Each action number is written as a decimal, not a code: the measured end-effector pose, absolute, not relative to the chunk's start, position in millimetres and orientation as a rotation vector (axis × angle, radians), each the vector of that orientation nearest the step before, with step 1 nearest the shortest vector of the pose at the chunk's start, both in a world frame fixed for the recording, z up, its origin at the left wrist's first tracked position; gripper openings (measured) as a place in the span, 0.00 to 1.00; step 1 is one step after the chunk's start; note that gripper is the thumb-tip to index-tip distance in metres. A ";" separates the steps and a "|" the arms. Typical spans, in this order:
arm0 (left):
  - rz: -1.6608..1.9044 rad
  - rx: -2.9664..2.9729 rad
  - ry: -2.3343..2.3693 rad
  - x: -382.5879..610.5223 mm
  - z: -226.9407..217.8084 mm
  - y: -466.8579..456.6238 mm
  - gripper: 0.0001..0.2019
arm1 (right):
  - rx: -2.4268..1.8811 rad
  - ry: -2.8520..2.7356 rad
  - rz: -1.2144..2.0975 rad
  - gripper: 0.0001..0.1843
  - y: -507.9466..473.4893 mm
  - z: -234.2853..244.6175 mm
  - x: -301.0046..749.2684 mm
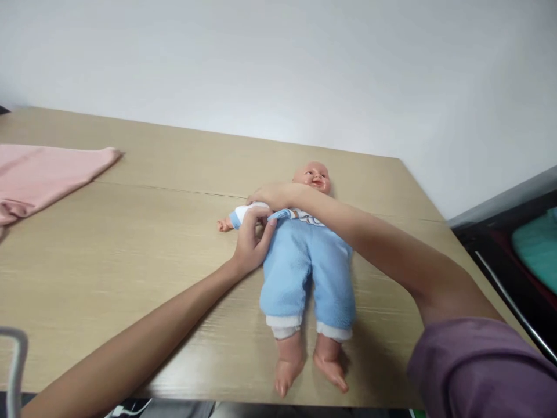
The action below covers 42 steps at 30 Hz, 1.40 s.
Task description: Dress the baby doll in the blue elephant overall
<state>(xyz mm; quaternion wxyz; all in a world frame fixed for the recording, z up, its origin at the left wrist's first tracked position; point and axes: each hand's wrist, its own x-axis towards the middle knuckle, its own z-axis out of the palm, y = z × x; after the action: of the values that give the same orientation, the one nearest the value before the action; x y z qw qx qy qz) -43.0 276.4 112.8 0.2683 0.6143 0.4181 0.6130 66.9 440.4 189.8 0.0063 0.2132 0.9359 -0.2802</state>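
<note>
A baby doll [318,180] lies on its back on the wooden table, its head towards the wall and its bare feet towards me. It wears fluffy light blue pants [287,273] with white cuffs and a white patterned shirt [304,216] with blue trim. At the doll's side, my left hand [255,241] is closed, pinching the shirt's blue edge between thumb and fingers. My right hand [274,195] reaches across the doll's chest and curls over the shirt by the outstretched arm's sleeve. Its fingertips are partly hidden, and my forearm covers part of the chest.
A pink cloth [47,174] lies on the left of the wooden table [174,244]. A pale wall stands behind. Beyond the right edge are a black frame and teal fabric [537,244]. A white curved tube [17,366] shows at lower left, and a white cable [126,411] below the front edge.
</note>
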 end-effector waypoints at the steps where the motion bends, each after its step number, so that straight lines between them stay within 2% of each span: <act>1: 1.657 1.635 1.125 -42.8 112.3 276.4 0.15 | 0.697 2.939 -0.891 0.13 437.9 187.9 63.1; 6: 1.639 1.617 1.107 -41.8 111.8 275.9 0.14 | 0.697 3.194 -1.015 0.15 423.9 190.9 80.0; 12: 1.647 1.736 1.142 -46.8 108.2 270.9 0.13 | 0.933 3.094 -1.804 0.23 414.1 197.7 126.7; 15: 1.726 1.894 1.154 -49.4 103.9 269.0 0.14 | 0.857 3.042 -1.983 0.22 413.8 193.8 133.4; 18: 1.934 1.903 1.092 -47.0 101.1 268.4 0.13 | 0.729 3.114 -1.909 0.18 413.6 191.3 131.9; 22: 2.039 1.733 0.995 -39.2 101.5 269.3 0.09 | 0.732 3.312 -1.607 0.14 404.4 197.0 134.2; 25: 2.029 1.551 1.066 -36.3 102.9 274.0 0.12 | 0.837 3.408 -1.343 0.14 387.8 205.1 143.6; 28: 2.012 1.442 1.144 -36.3 105.1 279.5 0.16 | 1.102 3.308 -1.245 0.15 364.8 212.4 155.8; 32: 1.941 1.339 1.192 -36.9 107.9 282.0 0.20 | 1.272 3.153 -1.075 0.21 339.1 214.0 165.8; 34: 1.875 1.265 1.181 -37.8 107.4 284.9 0.21 | 1.382 3.153 -1.107 0.21 334.8 209.2 165.5; 39: 1.647 0.940 1.021 -44.9 100.8 308.8 0.25 | 1.489 3.139 -1.461 0.18 345.2 188.2 157.9; 42: 1.494 0.834 0.949 -51.0 96.1 322.5 0.26 | 1.582 3.089 -1.696 0.19 351.9 176.2 156.4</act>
<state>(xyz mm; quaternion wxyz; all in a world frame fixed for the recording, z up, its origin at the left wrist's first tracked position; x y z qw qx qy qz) -51.0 322.5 96.1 0.5582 0.3538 0.4024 0.6335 156.4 351.9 176.2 -0.3526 0.3832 0.7483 -0.4109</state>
